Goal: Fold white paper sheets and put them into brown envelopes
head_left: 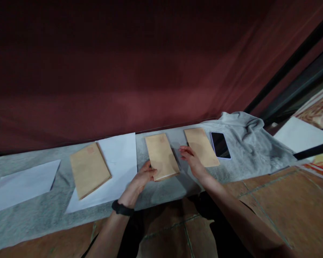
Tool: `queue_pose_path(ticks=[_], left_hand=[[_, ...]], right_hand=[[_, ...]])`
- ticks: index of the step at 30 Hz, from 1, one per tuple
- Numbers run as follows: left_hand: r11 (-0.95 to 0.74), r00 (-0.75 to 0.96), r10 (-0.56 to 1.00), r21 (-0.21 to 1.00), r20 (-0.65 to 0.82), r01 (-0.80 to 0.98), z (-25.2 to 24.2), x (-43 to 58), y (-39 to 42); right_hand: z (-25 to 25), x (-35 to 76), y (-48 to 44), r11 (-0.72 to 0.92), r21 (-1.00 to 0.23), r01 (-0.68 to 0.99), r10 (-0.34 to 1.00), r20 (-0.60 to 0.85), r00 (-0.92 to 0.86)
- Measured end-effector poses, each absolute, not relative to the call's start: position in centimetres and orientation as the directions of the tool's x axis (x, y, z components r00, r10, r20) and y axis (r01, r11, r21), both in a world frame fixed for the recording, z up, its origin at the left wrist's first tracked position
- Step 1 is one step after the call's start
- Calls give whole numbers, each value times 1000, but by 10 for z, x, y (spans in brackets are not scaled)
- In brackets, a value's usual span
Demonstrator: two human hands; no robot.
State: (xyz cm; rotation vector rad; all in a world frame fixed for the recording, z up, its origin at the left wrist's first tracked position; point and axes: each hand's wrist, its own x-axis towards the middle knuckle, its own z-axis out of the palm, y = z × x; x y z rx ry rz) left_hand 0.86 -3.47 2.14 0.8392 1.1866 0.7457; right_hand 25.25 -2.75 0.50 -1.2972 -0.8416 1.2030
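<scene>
A brown paper envelope (162, 154) is in the middle, its lower left corner gripped by my left hand (146, 173), thumb on top and fingers beneath. To the right of that envelope hovers my right hand (190, 157), fingers slightly bent and apart, holding nothing. Just beyond it a second brown envelope (204, 147) lies flat on the grey cloth (161, 191). Farther left, a stack of brown envelopes (89, 170) rests partly on a large white sheet (121, 154).
A phone (220, 145) with a dark screen lies right of the envelopes. Bunched cloth (242, 130) fills the right end. Another white paper (25, 184) is at far left. A dark red curtain (123, 79) hangs behind, and a tiled floor (293, 204) lies in front.
</scene>
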Motion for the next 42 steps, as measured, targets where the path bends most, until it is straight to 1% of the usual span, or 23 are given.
queue_pose_path(ticks=[2, 4, 6, 8, 10, 11, 12, 13, 15, 16, 18, 21, 23, 25, 28, 30, 34, 38, 40, 42], left_hand=[[469, 231, 851, 880, -472, 71, 18, 3, -35], [445, 253, 843, 880, -474, 165, 16, 0, -35], [403, 248, 849, 876, -466, 266, 16, -3, -37], [307, 149, 899, 835, -412, 457, 19, -4, -39], [178, 24, 964, 714, -263, 677, 23, -3, -41], [106, 5, 986, 648, -167, 754, 25, -2, -42], [23, 25, 997, 605, -72, 796, 26, 1, -42], [-75, 77, 997, 588, 21, 805, 26, 5, -42], [-282, 219, 959, 584, 179, 761, 22, 16, -40], [-369, 282, 930, 574, 238, 731, 19, 23, -38], [-463, 366, 887, 527, 283, 713, 13, 38, -29], [-522, 473, 852, 431, 224, 736, 7, 58, -1], [-569, 550, 818, 378, 169, 730, 5, 65, 25], [-580, 581, 806, 340, 109, 740, 3, 66, 52], [-604, 615, 785, 316, 74, 732, -4, 60, 76], [-623, 631, 772, 292, 80, 725, -10, 56, 77], [-650, 660, 748, 276, 67, 708, -15, 52, 53], [-642, 664, 747, 295, 32, 708, -12, 50, 21], [-632, 660, 751, 315, 21, 708, -12, 48, 6], [-620, 656, 755, 338, 12, 708, -14, 45, -8]], right_hand=[[0, 248, -24, -33, -996, 78, 987, -21, 158], [-4, 239, -25, 117, -937, 329, 993, 119, -16], [-9, 229, -30, 280, -789, 547, 959, 201, -201], [-12, 222, -37, 383, -599, 703, 923, 211, -322], [-16, 219, -43, 434, -452, 779, 901, 198, -387], [-17, 218, -44, 454, -403, 794, 891, 193, -411], [-18, 218, -45, 470, -369, 802, 883, 191, -429], [-19, 218, -46, 481, -345, 806, 877, 191, -441], [-20, 219, -45, 491, -324, 809, 871, 193, -451], [-20, 219, -44, 492, -324, 808, 870, 192, -453], [-19, 219, -42, 490, -341, 803, 872, 184, -454], [-12, 222, -37, 477, -413, 776, 876, 150, -459], [-6, 228, -31, 496, -497, 712, 855, 138, -500], [-1, 237, -25, 503, -602, 620, 829, 135, -542], [1, 249, -17, 421, -743, 521, 846, 113, -522], [0, 253, -15, 374, -789, 487, 863, 103, -495], [2, 253, -14, 328, -798, 506, 891, 85, -445], [12, 251, -11, 230, -747, 624, 955, 51, -291], [14, 250, -11, 210, -715, 667, 971, 72, -228], [13, 247, -13, 240, -701, 671, 967, 110, -231]])
